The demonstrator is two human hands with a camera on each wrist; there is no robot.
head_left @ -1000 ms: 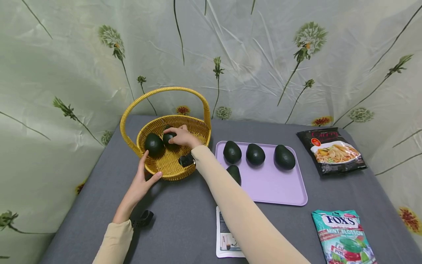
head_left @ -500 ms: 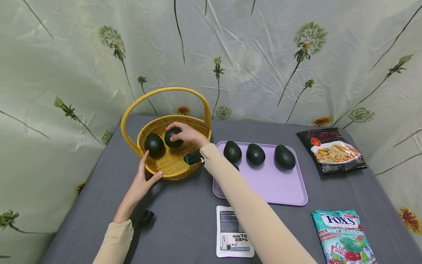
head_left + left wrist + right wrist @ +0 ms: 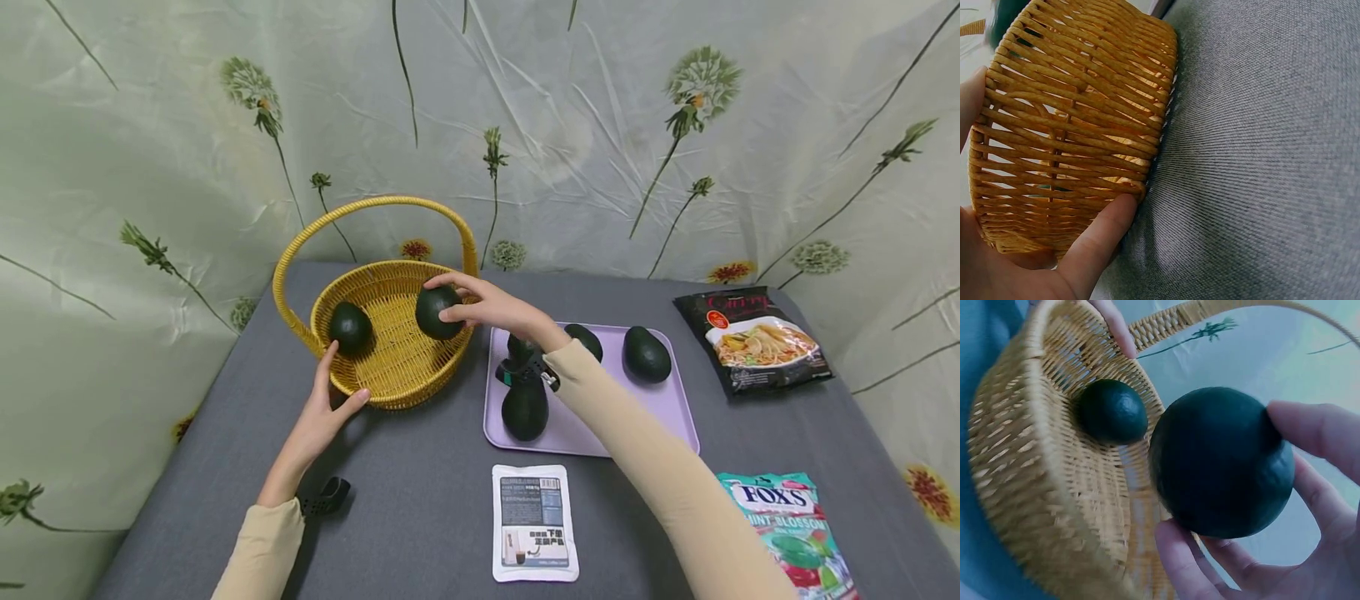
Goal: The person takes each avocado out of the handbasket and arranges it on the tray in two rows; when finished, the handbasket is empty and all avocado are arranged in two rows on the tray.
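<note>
A yellow wicker basket (image 3: 393, 379) with a tall handle stands at the left. Inside it, against the left wall, lies a dark green avocado (image 3: 350, 328). My right hand (image 3: 501, 310) grips another avocado (image 3: 435, 314) at the basket's right rim; the right wrist view shows fingers and thumb around it. My left hand (image 3: 317, 421) rests with spread, fairly straight fingers against the front left of the basket. In the left wrist view a finger (image 3: 1100, 234) presses the woven wall low down. On the lilac tray (image 3: 667, 425) sit several avocados, one (image 3: 525, 410) in front, some partly hidden by the right wrist.
A white printed pouch (image 3: 535, 523) lies in front of the tray. At the back right is a black noodle packet (image 3: 757, 342). A teal candy bag (image 3: 787, 525), partly covered by the right sleeve, lies at front right. A flowered curtain (image 3: 585, 150) hangs behind.
My right hand has lifted an avocado from beside the other one and carried it right to the basket's rim. The left hand and basket stay where they were.
</note>
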